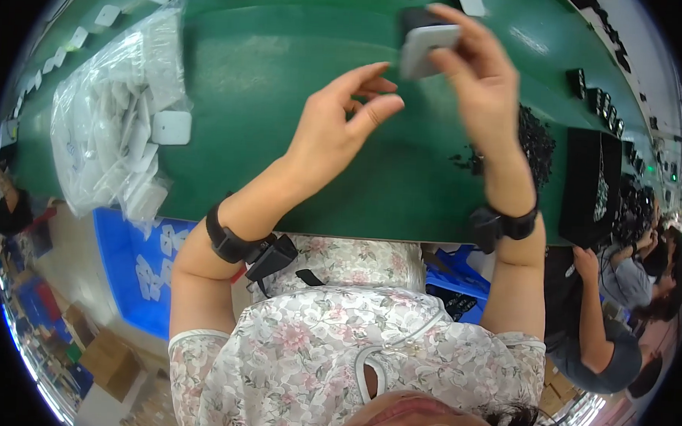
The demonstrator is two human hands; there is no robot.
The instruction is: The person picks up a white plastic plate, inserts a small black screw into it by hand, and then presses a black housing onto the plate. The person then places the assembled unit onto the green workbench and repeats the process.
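Holding a small white square part (426, 49) between fingertips, the right hand (480, 74) is raised above the green worktop (286, 73), its grip closed on the part's edges. Just beside it, the left hand (337, 125) hangs loosely open and empty, fingers curled toward the part without touching it. A clear bag (113, 119) of white parts lies far left; black pieces (534, 141) sit right.

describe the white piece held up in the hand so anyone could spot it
Start at the green table and go to its far edge, where the right hand is raised. In its fingertips is a white rounded-square piece, held in the air, unlike the ones bagged on the left.
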